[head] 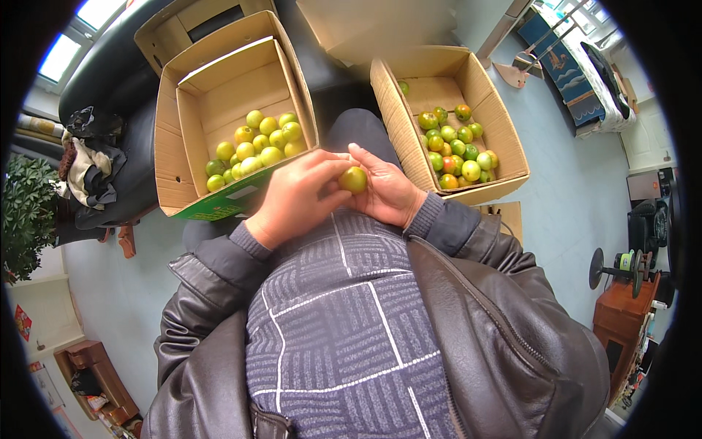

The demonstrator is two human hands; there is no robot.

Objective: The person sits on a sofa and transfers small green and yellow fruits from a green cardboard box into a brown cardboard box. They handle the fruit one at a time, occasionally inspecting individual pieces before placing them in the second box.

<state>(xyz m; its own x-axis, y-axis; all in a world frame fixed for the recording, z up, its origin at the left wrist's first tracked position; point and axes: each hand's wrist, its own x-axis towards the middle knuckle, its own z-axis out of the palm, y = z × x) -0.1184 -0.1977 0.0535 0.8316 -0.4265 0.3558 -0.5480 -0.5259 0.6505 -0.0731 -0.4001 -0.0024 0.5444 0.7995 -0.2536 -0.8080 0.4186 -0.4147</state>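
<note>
A yellow-green tomato (352, 180) sits between my two hands in front of my chest. My left hand (299, 189) has its thumb and fingers around the tomato's left side. Cupped on the other side, my right hand (388, 189) supports it, thumb raised; its other fingers are partly hidden. Just beyond my left hand stands a cardboard box (167, 137) with a second box (230, 82) nested inside, holding several yellow-green tomatoes (271, 156). To the right, another cardboard box (496, 99) contains several tomatoes (470, 170), some green, some turning orange-red.
A black sofa (109, 66) lies beyond and left of the boxes, with clothes (88, 175) on it. Another carton (378, 27) stands at the back, partly blurred. A potted plant (27, 214) is at far left, dumbbells (617, 269) on a wooden cabinet (622, 313) at right.
</note>
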